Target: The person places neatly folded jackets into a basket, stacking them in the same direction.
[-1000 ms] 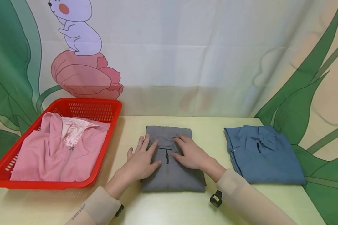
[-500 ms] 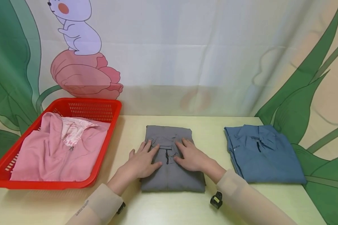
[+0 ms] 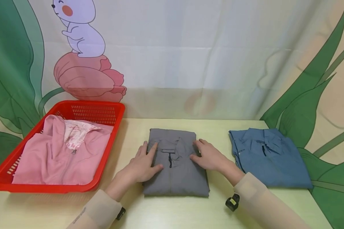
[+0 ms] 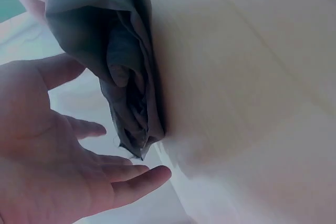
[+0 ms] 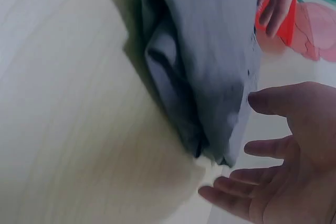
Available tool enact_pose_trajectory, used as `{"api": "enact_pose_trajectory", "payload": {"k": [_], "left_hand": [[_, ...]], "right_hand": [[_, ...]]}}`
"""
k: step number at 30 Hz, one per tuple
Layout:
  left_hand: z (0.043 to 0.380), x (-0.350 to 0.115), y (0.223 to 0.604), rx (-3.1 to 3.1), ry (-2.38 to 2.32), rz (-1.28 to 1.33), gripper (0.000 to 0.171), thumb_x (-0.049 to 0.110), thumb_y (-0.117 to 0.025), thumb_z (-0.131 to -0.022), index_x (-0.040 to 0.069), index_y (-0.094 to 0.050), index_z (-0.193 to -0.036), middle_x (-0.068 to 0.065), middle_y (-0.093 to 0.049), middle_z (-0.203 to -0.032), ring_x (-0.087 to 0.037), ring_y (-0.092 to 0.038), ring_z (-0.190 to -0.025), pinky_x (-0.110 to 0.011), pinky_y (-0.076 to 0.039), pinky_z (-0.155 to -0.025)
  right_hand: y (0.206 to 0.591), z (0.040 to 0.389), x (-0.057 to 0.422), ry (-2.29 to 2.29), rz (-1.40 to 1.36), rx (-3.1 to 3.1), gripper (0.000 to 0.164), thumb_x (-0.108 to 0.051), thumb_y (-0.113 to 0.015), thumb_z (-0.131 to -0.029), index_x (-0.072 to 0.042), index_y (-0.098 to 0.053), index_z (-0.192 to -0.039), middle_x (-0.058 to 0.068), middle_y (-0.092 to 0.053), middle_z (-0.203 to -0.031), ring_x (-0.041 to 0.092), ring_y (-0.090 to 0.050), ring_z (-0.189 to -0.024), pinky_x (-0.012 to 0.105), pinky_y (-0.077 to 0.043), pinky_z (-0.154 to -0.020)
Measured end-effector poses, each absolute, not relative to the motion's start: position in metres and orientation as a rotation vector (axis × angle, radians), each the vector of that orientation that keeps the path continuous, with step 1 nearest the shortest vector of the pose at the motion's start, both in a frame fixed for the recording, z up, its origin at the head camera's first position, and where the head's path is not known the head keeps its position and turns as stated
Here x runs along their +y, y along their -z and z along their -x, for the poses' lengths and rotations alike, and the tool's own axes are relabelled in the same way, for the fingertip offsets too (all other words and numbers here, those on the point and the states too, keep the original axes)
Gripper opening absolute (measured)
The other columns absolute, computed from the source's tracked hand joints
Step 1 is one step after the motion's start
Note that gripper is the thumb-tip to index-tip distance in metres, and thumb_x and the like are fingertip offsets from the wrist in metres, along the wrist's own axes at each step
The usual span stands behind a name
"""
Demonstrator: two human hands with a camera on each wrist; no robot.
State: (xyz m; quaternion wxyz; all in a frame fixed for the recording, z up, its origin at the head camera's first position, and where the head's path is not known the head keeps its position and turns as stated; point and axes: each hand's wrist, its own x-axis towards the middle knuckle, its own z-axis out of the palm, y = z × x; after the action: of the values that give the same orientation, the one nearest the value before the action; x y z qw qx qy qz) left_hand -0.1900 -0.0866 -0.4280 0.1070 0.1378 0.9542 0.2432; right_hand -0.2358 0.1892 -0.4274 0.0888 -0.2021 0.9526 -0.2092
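A folded grey jacket (image 3: 175, 181) with a black zipper pull lies flat on the table in the middle of the head view. My left hand (image 3: 143, 165) rests along its left side, fingers spread and the thumb on the fabric. At the right edge, my right hand (image 3: 210, 156) has its thumb and fingertips by the cloth, fingers extended. The left wrist view shows the layered side of the grey jacket (image 4: 126, 72) beside the loosely spread left hand (image 4: 68, 145). In the right wrist view, the right hand (image 5: 294, 161) is spread next to the jacket's folded edge (image 5: 205, 77).
To the left, a red plastic basket (image 3: 96, 181) holds a pink hooded jacket (image 3: 60, 159). A folded blue jacket (image 3: 272, 162) lies at the right on the pale table (image 3: 172, 213). Behind the table hangs a printed curtain (image 3: 172, 63).
My right hand has slid from the grey jacket's top toward its right edge. The left hand has stayed at the left side with only a slight shift. The jacket has kept its place.
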Motion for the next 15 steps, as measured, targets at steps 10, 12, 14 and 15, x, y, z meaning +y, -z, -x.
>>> {"api": "enact_pose_trajectory", "payload": {"k": [10, 12, 14, 15], "left_hand": [[0.187, -0.099, 0.424, 2.768, -0.877, -0.336, 0.091, 0.038, -0.061, -0.102, -0.011, -0.01, -0.159, -0.04, -0.016, -0.16, -0.053, -0.026, -0.146, -0.061, -0.027, -0.116], [0.185, -0.102, 0.421, 2.754, -0.884, -0.307, 0.091, 0.039, -0.059, -0.103, -0.017, -0.01, -0.156, -0.041, -0.022, -0.157, -0.052, -0.031, -0.144, -0.059, -0.029, -0.117], [0.183, -0.103, 0.42, 2.758, -0.863, -0.286, 0.089, 0.039, -0.057, -0.104, -0.021, -0.014, -0.153, -0.042, -0.03, -0.153, -0.052, -0.036, -0.141, -0.058, -0.032, -0.115], [0.182, -0.104, 0.419, 2.764, -0.844, -0.279, 0.088, 0.04, -0.057, -0.104, -0.023, -0.017, -0.151, -0.043, -0.034, -0.15, -0.052, -0.039, -0.139, -0.057, -0.034, -0.114]], "right_hand": [[0.426, 0.236, 0.218, 0.897, 0.32, 2.713, 0.066, -0.032, -0.061, -0.102, 0.009, -0.039, -0.149, 0.029, -0.058, -0.136, 0.035, -0.07, -0.1, 0.049, -0.054, -0.092], [0.427, 0.236, 0.223, 0.933, 0.236, 2.697, 0.065, -0.033, -0.061, -0.102, 0.01, -0.042, -0.146, 0.025, -0.062, -0.129, 0.029, -0.072, -0.083, 0.045, -0.055, -0.088], [0.428, 0.235, 0.226, 0.953, 0.19, 2.688, 0.059, -0.032, -0.061, -0.102, 0.012, -0.047, -0.14, 0.021, -0.067, -0.116, 0.024, -0.069, -0.067, 0.042, -0.056, -0.083], [0.428, 0.234, 0.227, 0.95, 0.177, 2.69, 0.055, -0.032, -0.061, -0.102, 0.011, -0.052, -0.135, 0.018, -0.069, -0.107, 0.022, -0.069, -0.065, 0.041, -0.057, -0.08]]}}
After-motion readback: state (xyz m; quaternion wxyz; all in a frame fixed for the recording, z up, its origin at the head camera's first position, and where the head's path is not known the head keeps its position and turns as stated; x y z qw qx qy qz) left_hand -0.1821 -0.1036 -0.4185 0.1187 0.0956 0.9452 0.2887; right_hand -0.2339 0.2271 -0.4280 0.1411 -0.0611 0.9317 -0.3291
